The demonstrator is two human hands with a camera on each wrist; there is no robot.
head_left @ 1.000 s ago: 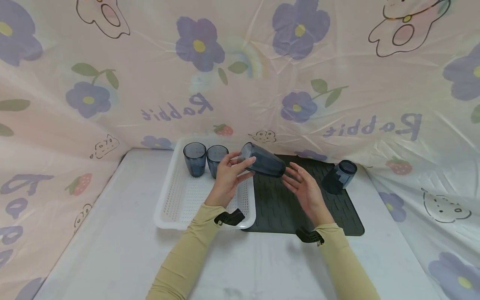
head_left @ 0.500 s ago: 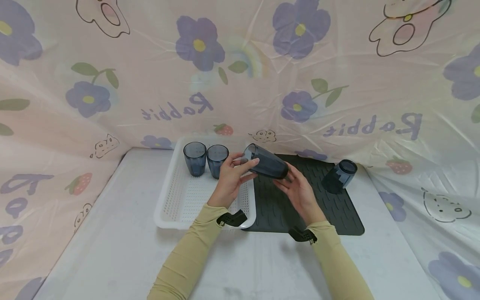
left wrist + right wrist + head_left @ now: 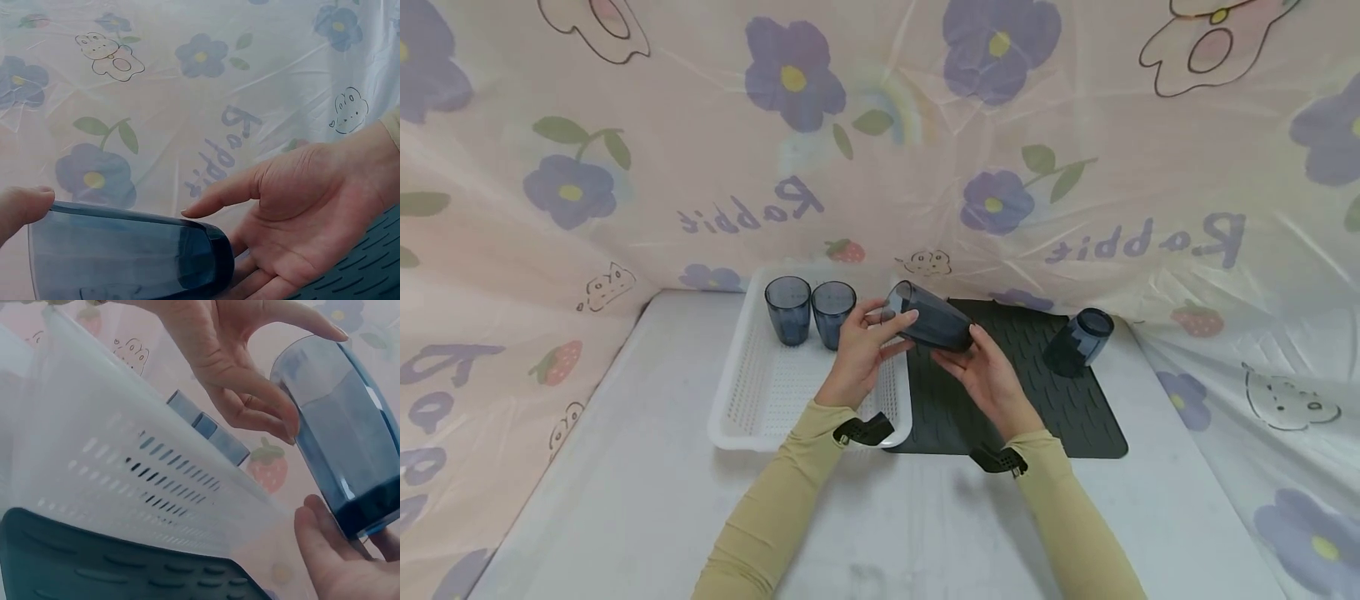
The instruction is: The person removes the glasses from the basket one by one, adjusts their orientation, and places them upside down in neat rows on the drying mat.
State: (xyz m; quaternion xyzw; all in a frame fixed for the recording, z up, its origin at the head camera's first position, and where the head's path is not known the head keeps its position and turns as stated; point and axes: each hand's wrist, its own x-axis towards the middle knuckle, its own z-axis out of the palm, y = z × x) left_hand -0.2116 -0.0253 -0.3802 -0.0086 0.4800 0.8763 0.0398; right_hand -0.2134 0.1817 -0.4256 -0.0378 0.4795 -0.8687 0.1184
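A blue tinted drinking glass [image 3: 932,318] is held in the air, tilted on its side, its open rim toward the left. My left hand [image 3: 861,354] pinches it near the rim, thumb on the near side and fingers beyond. At the thick base, my right hand [image 3: 988,379] holds the glass between thumb and fingers, as the right wrist view shows with the base [image 3: 372,509] resting among the fingertips. Below the held glass lies a dark ribbed drying mat [image 3: 973,417]. Left of it stands a white perforated basket [image 3: 730,408].
Two matching glasses, one at the left [image 3: 787,312] and one beside it [image 3: 832,315], stand upright in the basket's back part. Another glass [image 3: 1078,342] is upside down on the mat's right side. A patterned curtain [image 3: 895,183] hangs behind the white table [image 3: 625,467].
My right hand has moved left and in to the base of the glass, and its fingers now hold it. My left hand keeps its grip near the rim.
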